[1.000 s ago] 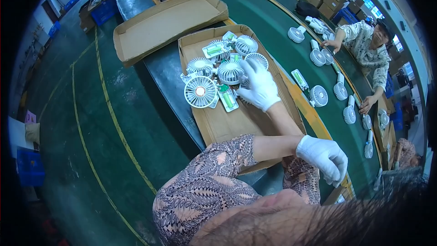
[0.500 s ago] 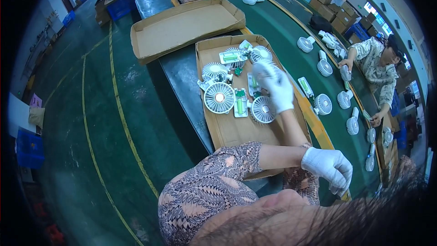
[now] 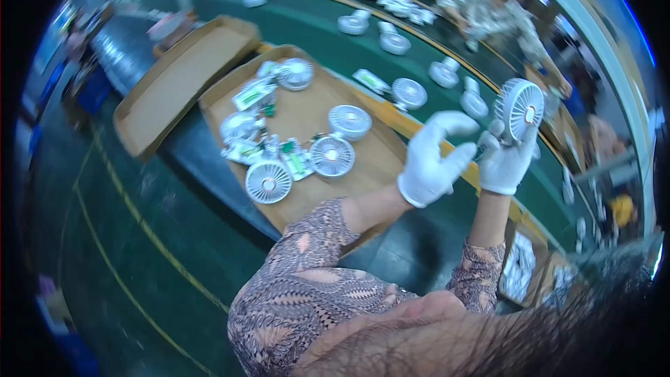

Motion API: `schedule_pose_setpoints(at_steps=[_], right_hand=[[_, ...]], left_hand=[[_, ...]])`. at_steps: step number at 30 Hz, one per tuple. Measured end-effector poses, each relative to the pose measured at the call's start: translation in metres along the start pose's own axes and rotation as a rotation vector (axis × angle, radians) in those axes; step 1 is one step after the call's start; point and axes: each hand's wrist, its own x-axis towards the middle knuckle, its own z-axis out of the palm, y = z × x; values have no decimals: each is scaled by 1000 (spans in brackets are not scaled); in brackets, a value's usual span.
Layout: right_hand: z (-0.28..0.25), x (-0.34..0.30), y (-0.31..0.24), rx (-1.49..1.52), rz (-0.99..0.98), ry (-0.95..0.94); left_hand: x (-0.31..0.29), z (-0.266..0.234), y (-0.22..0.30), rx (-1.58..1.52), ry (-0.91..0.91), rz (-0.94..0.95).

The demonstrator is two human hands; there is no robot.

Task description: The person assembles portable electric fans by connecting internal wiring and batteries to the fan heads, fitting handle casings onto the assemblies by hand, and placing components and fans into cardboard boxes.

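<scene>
My right hand (image 3: 508, 162), in a white glove, is raised over the green belt and closed around a white mini fan (image 3: 523, 110). The fan's round grille faces right; whatever lies below its head is hidden by the fingers. Just to the left, my gloved left hand (image 3: 434, 160) is empty, its thumb and fingers apart and pointing toward the right hand. A shallow cardboard tray (image 3: 293, 204) lies left of both hands. Inside it are several white fan heads (image 3: 269, 181) and opened handle pieces with green parts (image 3: 296, 159).
Another cardboard tray (image 3: 183, 78) lies farther left on the dark table. White fans (image 3: 409, 93) are spread along the green belt (image 3: 307, 15). Across it, a person in a patterned shirt (image 3: 469, 1) handles parts. A box with bagged items (image 3: 520, 265) stands near my right forearm.
My right hand has left the tray and is now raised at the right with a fan. My left hand has swung left, uncrossing my arms, and opened. The view has turned right.
</scene>
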Motion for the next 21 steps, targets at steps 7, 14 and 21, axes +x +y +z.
schedule_pose_setpoints(at_steps=[7,14,21], right_hand=[[-23,-43,-43,152,-87,-25],[-44,-49,-52,39,-279,102],[-76,-43,-57,-50,-401,125]], left_hand=[[-8,22,-66,-653,-413,-836],[-43,47,-70,-1128,-293,-1153],[-55,51,-85,-777,-205,-1212]])
